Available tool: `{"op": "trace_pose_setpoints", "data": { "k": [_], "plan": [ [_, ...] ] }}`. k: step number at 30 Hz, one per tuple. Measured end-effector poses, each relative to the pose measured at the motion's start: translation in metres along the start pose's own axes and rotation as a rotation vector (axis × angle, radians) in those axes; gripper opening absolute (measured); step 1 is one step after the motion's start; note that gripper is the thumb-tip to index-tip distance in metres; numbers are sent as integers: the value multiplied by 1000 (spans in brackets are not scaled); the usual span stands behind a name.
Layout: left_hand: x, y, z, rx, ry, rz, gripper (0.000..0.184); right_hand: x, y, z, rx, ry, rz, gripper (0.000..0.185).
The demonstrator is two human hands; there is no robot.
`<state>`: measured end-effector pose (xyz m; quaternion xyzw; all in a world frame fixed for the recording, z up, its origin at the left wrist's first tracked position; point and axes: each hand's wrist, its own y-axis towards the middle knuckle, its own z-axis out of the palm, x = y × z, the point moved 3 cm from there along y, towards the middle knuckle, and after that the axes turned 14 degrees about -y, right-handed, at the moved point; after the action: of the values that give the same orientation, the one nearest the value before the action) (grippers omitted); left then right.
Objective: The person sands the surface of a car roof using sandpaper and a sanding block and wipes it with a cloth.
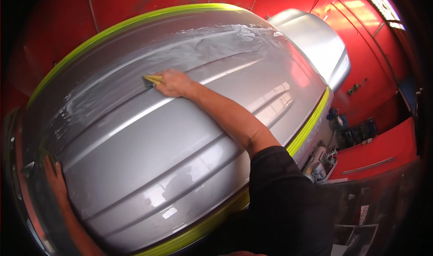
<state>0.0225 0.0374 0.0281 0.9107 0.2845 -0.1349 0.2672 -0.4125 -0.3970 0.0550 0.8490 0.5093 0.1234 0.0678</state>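
Observation:
A silver ribbed car roof fills the middle of the view. My right hand grips a folded piece of sandpaper, yellowish on one side and dark on the other, against the roof beyond its middle. Around and past it the surface is smeared with a wet, whitish film. At the left end of the roof, my left hand lies with its fingers stretched out near the glass edge, and nothing shows in it.
Bright yellow-green tape runs along both long sides of the roof. Another silver body panel stands behind it at the upper right. Red walls surround the car. Cans and tools sit at the right beside a red panel.

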Motion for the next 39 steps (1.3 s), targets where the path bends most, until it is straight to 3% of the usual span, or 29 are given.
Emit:
{"op": "trace_pose_setpoints", "data": {
  "k": [1, 5, 7, 8, 9, 10, 12, 15, 17, 19, 23, 26, 27, 30, 32, 35, 39],
  "plan": [
    [0, 0, 1, 4, 29, -15, 60, -21, -18, -12, -29, 40, 95, 42],
    [4, 2, 1, 13, 83, -36, 61, 4, -7, 7, -163, -44, -80, 39],
    [2, 1, 2, 13, 73, -41, 62, 67, 27, 32, -152, 72, -306, 37],
    [-3, 0, 0, 17, 74, -45, 62, 118, 31, 10, -27, 147, -235, 31],
    [-7, 0, -2, 13, 70, -48, 62, 149, 53, 38, -209, 161, -495, 29],
    [-8, 1, -3, 21, 61, -38, 61, 185, 57, 27, -7, 340, -275, 29],
    [-6, 1, -5, 35, 45, -18, 61, 234, 80, 40, 20, 246, -363, 29],
    [-2, 2, -5, 43, 60, 1, 61, 221, 72, 40, 120, 253, -291, 29],
    [3, 2, -3, 40, 57, 18, 60, 169, 39, 16, 121, 312, -149, 32],
    [5, 4, 0, 45, 55, 39, 60, 102, 9, 12, -70, 224, -68, 36],
    [9, 3, 0, 38, 87, 61, 59, -7, -46, -20, -107, 7, 179, 44],
    [-13, 3, -9, -51, 299, 151, 55, -23, -44, -6, -91, -23, 231, 42],
    [-27, 0, -12, -80, 398, 198, 53, -21, -48, -6, -93, 15, 212, 41],
    [-83, -11, 4, 103, 203, 283, 46, -17, -52, -22, -152, 61, 152, 38],
    [-196, -41, 19, 264, -152, 284, 43, -16, -53, -18, -233, 20, 120, 38],
    [-317, -85, 41, 633, -277, 523, 53, -23, -48, -11, -93, 62, 259, 40],
    [-409, -127, 75, 943, -339, 706, 71, -30, -43, 3, -206, -5, 182, 38]
  ]
}}
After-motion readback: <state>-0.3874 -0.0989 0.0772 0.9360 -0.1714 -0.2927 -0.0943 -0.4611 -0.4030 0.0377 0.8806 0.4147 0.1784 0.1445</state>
